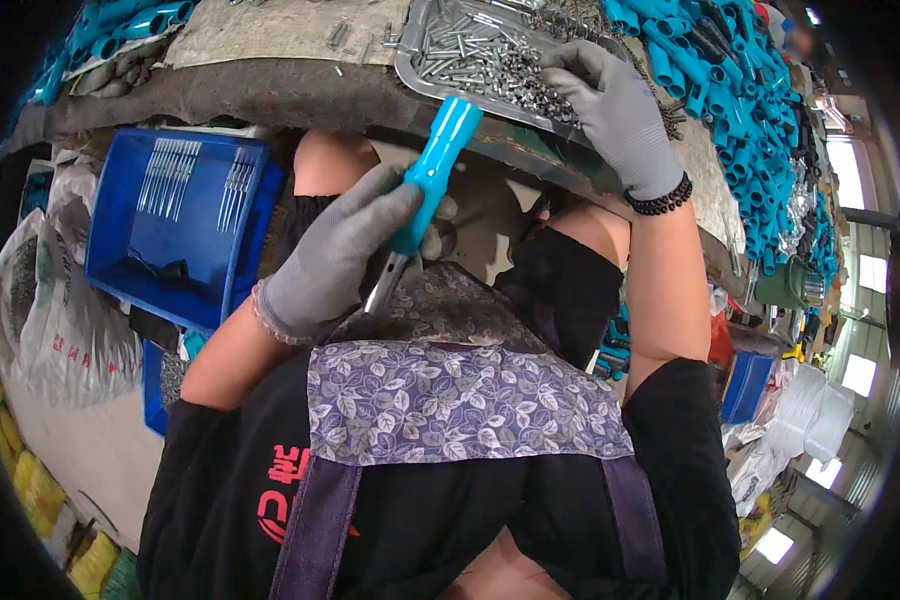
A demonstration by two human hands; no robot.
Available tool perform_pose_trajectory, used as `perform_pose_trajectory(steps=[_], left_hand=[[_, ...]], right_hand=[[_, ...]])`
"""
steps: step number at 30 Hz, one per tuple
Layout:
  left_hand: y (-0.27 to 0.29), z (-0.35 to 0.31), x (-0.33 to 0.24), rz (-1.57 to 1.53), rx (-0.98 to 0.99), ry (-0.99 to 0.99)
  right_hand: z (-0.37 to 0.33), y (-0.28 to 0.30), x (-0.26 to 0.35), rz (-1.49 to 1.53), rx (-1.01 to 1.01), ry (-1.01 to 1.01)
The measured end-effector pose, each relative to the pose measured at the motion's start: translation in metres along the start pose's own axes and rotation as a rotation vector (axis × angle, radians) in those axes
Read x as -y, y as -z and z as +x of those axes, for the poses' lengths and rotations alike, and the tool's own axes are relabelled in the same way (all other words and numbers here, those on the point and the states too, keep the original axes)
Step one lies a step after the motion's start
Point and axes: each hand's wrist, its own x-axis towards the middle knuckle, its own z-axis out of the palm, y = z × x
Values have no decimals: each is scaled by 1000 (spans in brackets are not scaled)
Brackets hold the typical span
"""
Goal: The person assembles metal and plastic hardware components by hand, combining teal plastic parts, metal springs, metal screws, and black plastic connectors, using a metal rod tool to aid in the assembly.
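My left hand, in a grey glove, is closed around a turquoise tubular handle. The handle is tilted, its wide end up by the bench edge, and a metal shaft comes out of its lower end towards my lap. Over a metal tray on the bench, my gloved right hand has its thumb and fingers drawn together at the heap of small metal fasteners. Whatever is between those fingertips is too small to make out. Long screws lie in the tray's left part.
Many turquoise handles are piled at the right of the bench. Left of my legs stands a blue crate with thin metal rods in it. A white plastic bag is beside it. The bench's cloth-covered edge crosses before my knees.
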Motion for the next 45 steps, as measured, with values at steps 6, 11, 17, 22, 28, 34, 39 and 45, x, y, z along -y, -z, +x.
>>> perform_pose_trajectory(steps=[6, 11, 17, 22, 28, 34, 39, 45], left_hand=[[-8, 8, -6, 33, 9, -48], [-9, 7, -6, 15, -17, -17], [-11, 7, -12, -60, -59, -54], [-15, 11, -13, -43, -61, -30], [-10, 13, -6, -100, -50, -72], [-17, 9, -5, -101, -74, -84], [-17, 8, 1, -65, -61, -106], [-15, 9, 12, 116, -51, -275]], right_hand=[[-1, 7, 5, -124, 161, 130], [6, 3, 10, -207, 161, 85], [-2, 4, -8, -75, 87, 14], [-10, 2, -5, -100, -49, -43], [-40, 2, 48, 254, -15, -77], [-73, -38, 83, 740, 6, -182], [-77, -57, 77, 802, -68, -88], [-79, -58, 82, 1249, 34, -323]])
